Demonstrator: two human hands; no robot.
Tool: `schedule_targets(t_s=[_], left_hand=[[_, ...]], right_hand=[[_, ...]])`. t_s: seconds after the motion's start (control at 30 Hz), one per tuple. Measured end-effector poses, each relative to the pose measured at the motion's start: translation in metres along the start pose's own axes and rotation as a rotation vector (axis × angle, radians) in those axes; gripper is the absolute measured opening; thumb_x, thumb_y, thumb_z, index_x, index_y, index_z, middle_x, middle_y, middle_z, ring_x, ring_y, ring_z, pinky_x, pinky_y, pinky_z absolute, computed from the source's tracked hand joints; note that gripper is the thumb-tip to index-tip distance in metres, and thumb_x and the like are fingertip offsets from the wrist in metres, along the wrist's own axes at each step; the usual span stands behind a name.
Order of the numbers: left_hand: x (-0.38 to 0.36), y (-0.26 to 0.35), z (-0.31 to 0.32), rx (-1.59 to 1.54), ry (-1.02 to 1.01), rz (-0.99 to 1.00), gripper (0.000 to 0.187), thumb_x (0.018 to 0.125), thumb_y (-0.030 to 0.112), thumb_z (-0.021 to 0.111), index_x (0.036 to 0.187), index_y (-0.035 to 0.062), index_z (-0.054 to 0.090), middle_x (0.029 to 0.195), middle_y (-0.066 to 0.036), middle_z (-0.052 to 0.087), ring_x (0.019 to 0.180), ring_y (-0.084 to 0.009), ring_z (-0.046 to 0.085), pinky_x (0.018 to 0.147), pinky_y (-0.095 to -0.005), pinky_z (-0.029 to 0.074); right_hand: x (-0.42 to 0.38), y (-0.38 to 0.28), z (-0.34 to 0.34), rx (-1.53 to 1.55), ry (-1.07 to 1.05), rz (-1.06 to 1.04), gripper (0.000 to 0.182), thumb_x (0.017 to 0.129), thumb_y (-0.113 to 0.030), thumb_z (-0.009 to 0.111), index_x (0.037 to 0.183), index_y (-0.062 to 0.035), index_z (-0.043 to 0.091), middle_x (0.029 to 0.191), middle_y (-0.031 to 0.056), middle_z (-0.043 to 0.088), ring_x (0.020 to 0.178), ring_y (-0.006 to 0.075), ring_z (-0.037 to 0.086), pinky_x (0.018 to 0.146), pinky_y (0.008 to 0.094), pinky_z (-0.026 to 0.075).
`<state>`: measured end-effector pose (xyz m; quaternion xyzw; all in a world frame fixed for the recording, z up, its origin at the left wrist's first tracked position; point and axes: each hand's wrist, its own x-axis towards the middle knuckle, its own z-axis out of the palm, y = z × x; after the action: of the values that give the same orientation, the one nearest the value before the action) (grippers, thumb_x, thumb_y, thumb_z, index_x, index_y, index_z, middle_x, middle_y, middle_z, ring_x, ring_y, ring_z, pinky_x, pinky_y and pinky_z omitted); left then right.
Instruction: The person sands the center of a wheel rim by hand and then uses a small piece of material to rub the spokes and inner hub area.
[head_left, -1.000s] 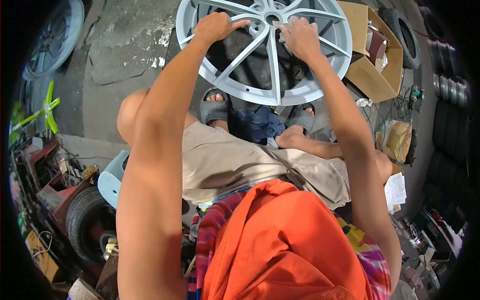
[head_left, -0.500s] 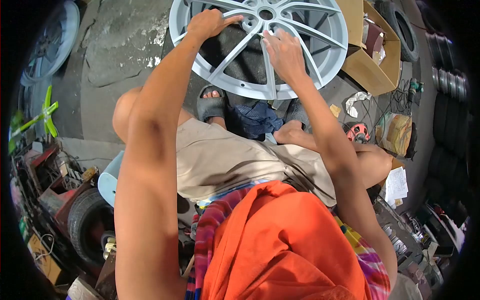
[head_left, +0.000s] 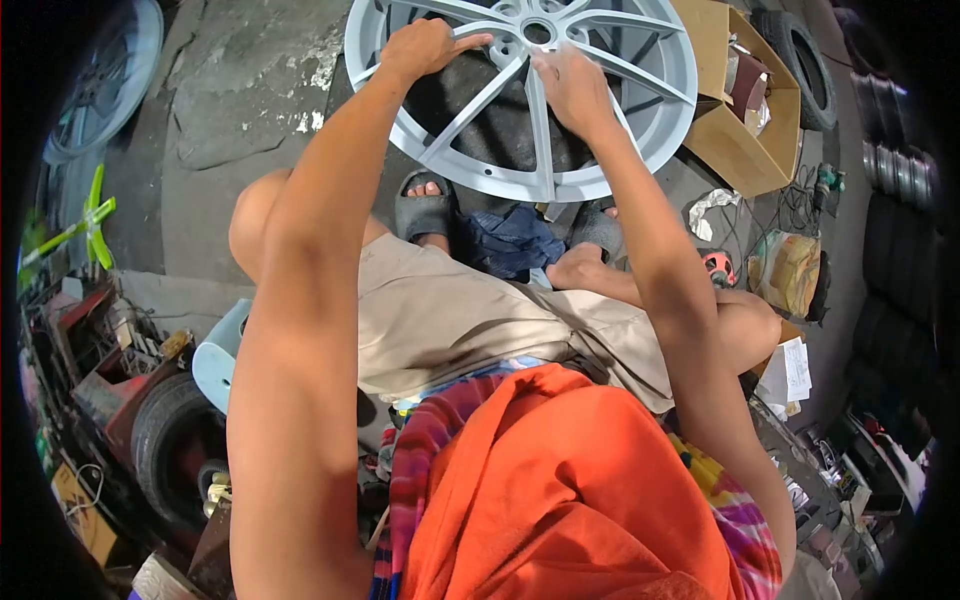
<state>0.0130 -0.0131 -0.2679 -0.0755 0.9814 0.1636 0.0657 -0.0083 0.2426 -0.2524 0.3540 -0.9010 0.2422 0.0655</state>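
A pale grey multi-spoke wheel rim point(head_left: 487, 187) lies in front of me, with its centre hub near the top of the view. My left hand point(head_left: 422, 48) is on a spoke left of the hub, index finger stretched along it and the other fingers curled over. Close below the hub, my right hand point(head_left: 578, 95) touches the top of a lower spoke with bent fingers. Motion smears its fingertips, and whatever small thing is pinched there cannot be made out.
An open cardboard box point(head_left: 745, 140) stands right of the rim, beside a tyre point(head_left: 797, 65). Dark blue cloth point(head_left: 512, 242) lies between my sandalled feet. Cables and a red tool point(head_left: 718, 266) are on the right; another rim point(head_left: 110, 90) and a tyre point(head_left: 170, 455) are on the left.
My right hand has shifted slightly up toward the hub, its fingertips now blurred. The left hand stays at its spoke. The whole view has shifted slightly.
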Motion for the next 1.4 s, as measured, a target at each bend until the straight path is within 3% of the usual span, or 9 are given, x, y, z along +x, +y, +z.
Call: schedule_targets(t_s=[0.17, 0.4, 0.53, 0.6, 0.77, 0.83, 1.07, 1.13, 1.4], left_hand=[[-0.001, -0.006, 0.008, -0.052, 0.093, 0.035, 0.097, 0.082, 0.088, 0.052, 0.084, -0.0056, 0.075, 0.084, -0.03, 0.072, 0.087, -0.0482, 0.071, 0.08, -0.0532, 0.057], [0.004, -0.012, 0.014, -0.023, 0.129, 0.123, 0.099, 0.083, 0.088, 0.05, 0.08, -0.0075, 0.074, 0.081, -0.03, 0.071, 0.083, -0.0492, 0.071, 0.077, -0.054, 0.057], [0.005, -0.01, 0.013, -0.008, 0.098, 0.072, 0.099, 0.084, 0.089, 0.049, 0.081, -0.0068, 0.075, 0.082, -0.03, 0.071, 0.085, -0.0491, 0.071, 0.079, -0.0539, 0.056], [0.005, -0.005, 0.007, 0.043, 0.0, 0.005, 0.098, 0.081, 0.091, 0.048, 0.09, -0.0016, 0.078, 0.092, -0.023, 0.075, 0.094, -0.0414, 0.073, 0.087, -0.0491, 0.057], [0.008, -0.013, 0.01, 0.047, 0.009, 0.038, 0.099, 0.082, 0.091, 0.048, 0.089, -0.0026, 0.078, 0.09, -0.026, 0.074, 0.09, -0.0431, 0.072, 0.084, -0.05, 0.057], [0.009, -0.014, 0.013, 0.052, 0.06, 0.14, 0.097, 0.087, 0.087, 0.047, 0.082, -0.0066, 0.074, 0.082, -0.03, 0.071, 0.085, -0.0496, 0.071, 0.08, -0.0537, 0.057], [0.014, -0.016, 0.019, 0.053, 0.066, 0.171, 0.097, 0.088, 0.086, 0.046, 0.083, -0.0074, 0.074, 0.083, -0.03, 0.071, 0.085, -0.0494, 0.071, 0.08, -0.0544, 0.056], [0.01, -0.015, 0.016, 0.045, 0.041, 0.059, 0.098, 0.082, 0.09, 0.048, 0.089, -0.0029, 0.077, 0.089, -0.027, 0.074, 0.089, -0.0449, 0.072, 0.084, -0.0515, 0.057], [0.008, -0.013, 0.012, 0.028, 0.035, 0.106, 0.097, 0.087, 0.086, 0.046, 0.087, -0.0066, 0.075, 0.089, -0.032, 0.072, 0.092, -0.0496, 0.07, 0.084, -0.0546, 0.055]], right_hand=[[-0.109, -0.034, -0.03, 0.019, -0.035, -0.131, 0.032, 0.097, -0.012, 0.061, 0.127, -0.003, 0.066, 0.09, 0.0141, 0.056, 0.087, 0.0349, 0.059, 0.077, 0.0471, 0.048], [-0.213, -0.075, -0.06, 0.06, -0.141, 0.037, 0.044, 0.088, -0.004, 0.069, 0.133, -0.0026, 0.064, 0.087, 0.0106, 0.05, 0.084, 0.0298, 0.056, 0.076, 0.041, 0.046], [-0.22, -0.073, -0.062, 0.076, -0.069, 0.048, 0.048, 0.086, -0.002, 0.07, 0.134, -0.0048, 0.065, 0.086, 0.0093, 0.05, 0.082, 0.0289, 0.056, 0.075, 0.0409, 0.046], [-0.211, -0.07, -0.052, 0.068, -0.043, 0.013, 0.049, 0.086, -0.001, 0.07, 0.134, -0.0052, 0.065, 0.086, 0.0089, 0.05, 0.081, 0.0284, 0.056, 0.075, 0.0408, 0.046], [-0.217, -0.063, -0.033, 0.042, -0.02, -0.025, 0.054, 0.082, 0.002, 0.069, 0.135, -0.0054, 0.064, 0.085, 0.0077, 0.05, 0.081, 0.0266, 0.056, 0.074, 0.0399, 0.047], [-0.228, -0.062, -0.039, -0.01, -0.103, -0.022, 0.059, 0.08, 0.003, 0.068, 0.138, -0.006, 0.063, 0.086, 0.0071, 0.051, 0.081, 0.0256, 0.056, 0.074, 0.0391, 0.047], [-0.213, -0.063, -0.044, -0.015, -0.047, -0.089, 0.061, 0.078, 0.003, 0.067, 0.138, -0.0074, 0.063, 0.089, 0.006, 0.053, 0.085, 0.0244, 0.056, 0.077, 0.0376, 0.047], [-0.216, -0.059, -0.047, -0.063, -0.099, -0.095, 0.06, 0.078, 0.0, 0.069, 0.137, -0.0079, 0.064, 0.09, 0.0052, 0.053, 0.086, 0.0233, 0.056, 0.075, 0.0382, 0.045], [-0.202, -0.074, -0.049, -0.088, -0.01, -0.103, 0.054, 0.079, -0.002, 0.069, 0.133, -0.0085, 0.067, 0.087, 0.0024, 0.053, 0.085, 0.021, 0.056, 0.076, 0.0375, 0.041]])
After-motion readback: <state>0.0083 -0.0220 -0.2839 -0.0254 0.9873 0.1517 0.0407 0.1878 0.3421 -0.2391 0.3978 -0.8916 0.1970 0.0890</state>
